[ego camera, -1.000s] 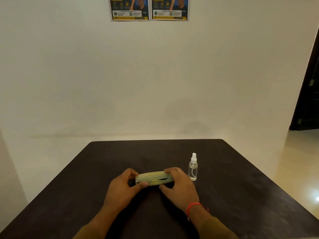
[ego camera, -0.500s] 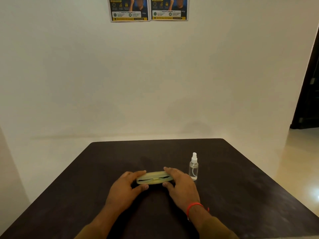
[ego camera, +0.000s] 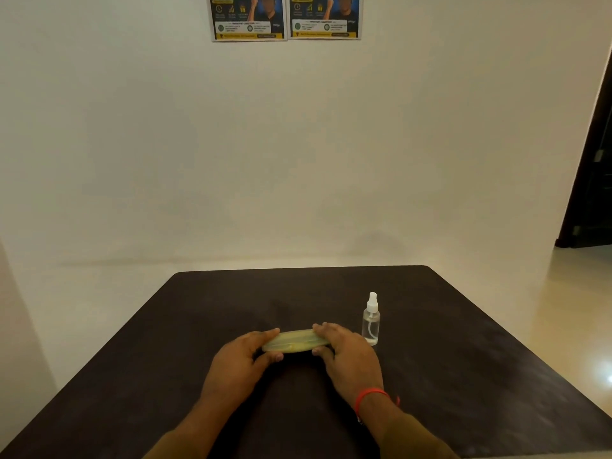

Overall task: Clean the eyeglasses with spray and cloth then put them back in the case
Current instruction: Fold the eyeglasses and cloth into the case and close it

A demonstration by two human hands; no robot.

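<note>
A pale yellow-green eyeglass case (ego camera: 295,340) lies on the dark table (ego camera: 463,376), its lid down. My left hand (ego camera: 243,357) grips its left end, fingers over the top and thumb at the front. My right hand (ego camera: 344,354) grips its right end the same way. A small clear spray bottle (ego camera: 371,321) with a white nozzle stands upright just right of my right hand. No eyeglasses or cloth are visible outside the case.
The table's far edge (ego camera: 298,269) is near a plain white wall with two posters (ego camera: 284,18) high up. A dark doorway (ego camera: 592,180) stands at the right. I wear a red thread (ego camera: 367,397) on my right wrist.
The case's lid, slightly ajar with a dark gap a second ago, has come down. Both hands shifted slightly along the case ends, my left fingers now flatter over the top.
</note>
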